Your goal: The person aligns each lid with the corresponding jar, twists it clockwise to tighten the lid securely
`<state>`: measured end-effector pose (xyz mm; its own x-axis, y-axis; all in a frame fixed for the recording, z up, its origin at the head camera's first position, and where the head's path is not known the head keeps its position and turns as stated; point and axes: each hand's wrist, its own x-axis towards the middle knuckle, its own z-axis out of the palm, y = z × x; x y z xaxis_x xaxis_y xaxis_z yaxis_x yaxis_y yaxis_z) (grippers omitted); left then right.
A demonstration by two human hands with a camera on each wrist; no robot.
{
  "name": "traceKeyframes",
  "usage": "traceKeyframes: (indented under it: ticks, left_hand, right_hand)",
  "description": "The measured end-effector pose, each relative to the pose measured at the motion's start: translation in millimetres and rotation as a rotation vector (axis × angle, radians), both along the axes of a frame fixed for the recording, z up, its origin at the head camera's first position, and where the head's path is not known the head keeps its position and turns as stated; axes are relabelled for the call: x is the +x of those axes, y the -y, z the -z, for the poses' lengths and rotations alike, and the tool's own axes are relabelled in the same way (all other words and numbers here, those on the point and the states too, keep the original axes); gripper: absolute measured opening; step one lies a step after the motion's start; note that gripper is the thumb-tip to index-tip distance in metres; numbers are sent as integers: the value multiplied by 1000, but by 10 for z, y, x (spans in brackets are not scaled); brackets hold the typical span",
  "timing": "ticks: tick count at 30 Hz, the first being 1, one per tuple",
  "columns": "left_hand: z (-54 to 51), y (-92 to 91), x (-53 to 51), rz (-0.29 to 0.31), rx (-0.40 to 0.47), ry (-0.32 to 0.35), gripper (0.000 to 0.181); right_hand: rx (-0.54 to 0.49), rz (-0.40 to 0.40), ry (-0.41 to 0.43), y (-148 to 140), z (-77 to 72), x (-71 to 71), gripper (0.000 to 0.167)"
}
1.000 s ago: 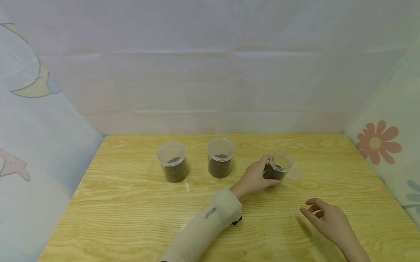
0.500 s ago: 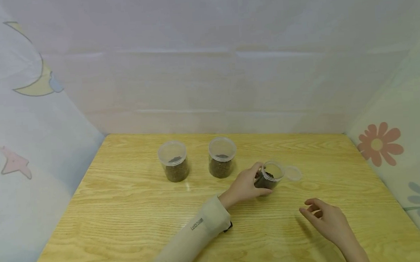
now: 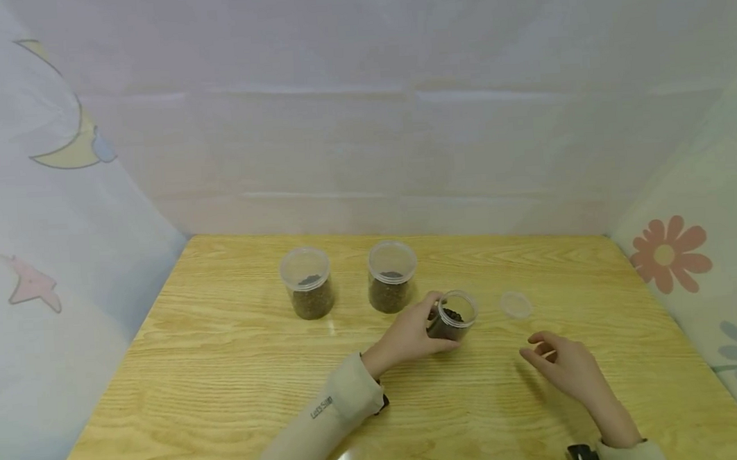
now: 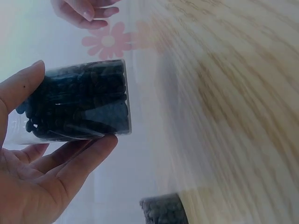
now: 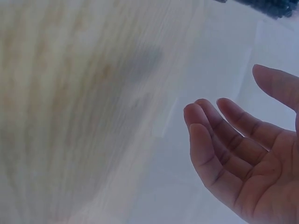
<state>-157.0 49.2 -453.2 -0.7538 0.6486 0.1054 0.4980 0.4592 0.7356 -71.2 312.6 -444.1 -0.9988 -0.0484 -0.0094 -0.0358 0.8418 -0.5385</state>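
My left hand (image 3: 408,335) grips a clear plastic jar (image 3: 450,330) partly filled with dark bean-like pieces. The jar's mouth is uncovered and tilts slightly to the right in the head view. In the left wrist view, thumb and fingers wrap around the jar (image 4: 88,100), which is off the tabletop. To the right, my right hand (image 3: 566,369) hovers over the table, fingers loosely bent. The right wrist view shows that hand (image 5: 261,163) with nothing in its palm. Beyond it, a round clear lid (image 3: 516,305) lies flat on the table.
Two similar jars with dark contents, a left one (image 3: 312,299) and a middle one (image 3: 390,291), stand upright towards the back of the wooden table (image 3: 226,376). White patterned sheets (image 3: 363,119) enclose the back and sides.
My left hand has carried the jar leftwards and nearer to me, away from the lid, which is now fully visible. The right hand has shifted only slightly.
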Motion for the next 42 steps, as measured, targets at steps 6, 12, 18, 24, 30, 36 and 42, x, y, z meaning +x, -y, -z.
traceKeyframes:
  ticks: [6,12,18,24,30,36,42]
  left_hand:
    - [1,151,32,-14,26,13,67]
    - [16,255,69,5,4,-11,68]
    - [8,325,108,14,16,-31,64]
    - [-27,395,143,-3,1,8,70]
    - [-28,476,166,-18,-20,32,72]
    - [-16,519,178,-18,-39,18,71]
    - [4,550,182,-11,-54,0,70]
  right_hand:
    - [28,-28,-5,-31,-27,-180,39]
    - [66,-45,-28,-77,-12,-372,39]
    - [125,-57,-9,-153,64,-584,44]
    - [174,-68,37,-243,141,-778,56]
    - [209,-99,85,-239,153,-900,66]
    - [243,-130,110,-204,141,-972,69]
    - [275,-162,143,-179,137,-1018,61]
